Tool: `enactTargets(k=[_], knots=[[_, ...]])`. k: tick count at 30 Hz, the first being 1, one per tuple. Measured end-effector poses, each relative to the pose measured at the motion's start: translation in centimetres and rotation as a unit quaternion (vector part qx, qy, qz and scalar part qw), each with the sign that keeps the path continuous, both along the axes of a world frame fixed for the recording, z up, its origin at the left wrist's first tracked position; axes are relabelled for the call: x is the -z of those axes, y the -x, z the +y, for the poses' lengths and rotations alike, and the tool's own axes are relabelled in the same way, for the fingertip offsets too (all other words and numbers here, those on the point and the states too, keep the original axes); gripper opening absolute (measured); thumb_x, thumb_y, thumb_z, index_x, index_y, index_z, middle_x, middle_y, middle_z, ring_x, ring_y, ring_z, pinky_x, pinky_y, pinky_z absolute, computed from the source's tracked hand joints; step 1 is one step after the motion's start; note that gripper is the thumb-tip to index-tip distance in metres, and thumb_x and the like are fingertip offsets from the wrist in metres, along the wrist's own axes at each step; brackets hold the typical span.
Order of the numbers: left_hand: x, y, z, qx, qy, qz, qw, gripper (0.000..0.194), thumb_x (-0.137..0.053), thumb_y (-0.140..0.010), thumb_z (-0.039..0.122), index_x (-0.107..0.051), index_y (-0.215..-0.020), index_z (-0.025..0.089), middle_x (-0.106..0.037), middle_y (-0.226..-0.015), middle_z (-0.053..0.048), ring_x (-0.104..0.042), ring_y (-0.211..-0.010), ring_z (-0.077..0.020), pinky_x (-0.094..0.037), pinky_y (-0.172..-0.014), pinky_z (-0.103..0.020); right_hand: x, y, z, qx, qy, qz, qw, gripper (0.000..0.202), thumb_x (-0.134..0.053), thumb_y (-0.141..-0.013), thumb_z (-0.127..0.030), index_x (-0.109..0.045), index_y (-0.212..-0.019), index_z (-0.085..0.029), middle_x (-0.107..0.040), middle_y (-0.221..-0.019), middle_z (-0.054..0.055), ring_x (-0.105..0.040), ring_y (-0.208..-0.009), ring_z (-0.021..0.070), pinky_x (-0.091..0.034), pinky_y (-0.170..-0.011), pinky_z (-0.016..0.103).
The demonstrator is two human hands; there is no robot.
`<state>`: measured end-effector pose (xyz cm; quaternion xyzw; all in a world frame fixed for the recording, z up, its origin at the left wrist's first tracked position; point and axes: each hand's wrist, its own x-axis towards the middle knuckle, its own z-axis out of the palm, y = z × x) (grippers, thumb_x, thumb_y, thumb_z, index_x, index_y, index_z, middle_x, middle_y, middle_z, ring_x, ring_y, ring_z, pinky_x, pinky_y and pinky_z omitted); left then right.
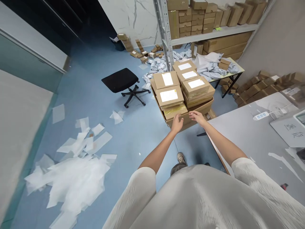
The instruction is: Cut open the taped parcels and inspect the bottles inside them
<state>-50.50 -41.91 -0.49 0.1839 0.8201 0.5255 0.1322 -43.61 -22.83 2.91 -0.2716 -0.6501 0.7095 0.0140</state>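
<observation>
Ahead of me stands a large open cardboard box [199, 110] filled with stacked small brown cartons. Several of these carry white labels, among them a front-left carton [166, 101] and a front-right carton [195, 90]. A lower carton wrapped in yellowish tape [175, 109] lies at the near left corner. My left hand [177, 123] is at the big box's near edge, thumb and fingers apart, close to the taped carton. To its right, my right hand [197, 117] hovers by the same edge with its fingers stretched out. Neither hand visibly holds anything; whether they touch the box is unclear.
A white table [250, 133] with a power strip [260, 115] is on my right. Paper sheets [78, 178] litter the floor at left. A black chair seat on a wheeled base [120, 79] stands beyond; a metal shelf [214, 33] holds cartons.
</observation>
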Motion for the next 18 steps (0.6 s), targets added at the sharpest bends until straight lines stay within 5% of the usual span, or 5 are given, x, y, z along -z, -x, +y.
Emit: enactTargets(k=[8,18], knots=[[-2.4,4.4,1.5,0.034,-0.032,-0.012,0.999,0.052,-0.057,-0.097,0.018,-0.060,-0.149,0.022,-0.062,-0.152,-0.014,-0.058,-0.143,-0.0293,-0.045,-0.123,-0.047,-0.6,4.1,1.3,0.047,-0.041,0.009,0.998,0.023,-0.077,-0.088,-0.041,-0.079,-0.105,-0.026,-0.080,-0.118,0.005,-0.077,-0.101,0.0210,-0.063,-0.089,0.036],[-4.0,7.6,9.6,0.036,-0.064,-0.029,0.997,0.063,-0.064,-0.099,0.031,-0.050,-0.161,0.026,-0.054,-0.166,-0.012,-0.049,-0.155,-0.0297,-0.038,-0.131,-0.049,0.1,7.1,11.7,0.136,-0.133,0.032,0.981,0.044,-0.069,-0.084,-0.046,-0.074,-0.123,-0.025,-0.075,-0.118,0.008,-0.071,-0.108,0.0242,-0.062,-0.094,0.043]])
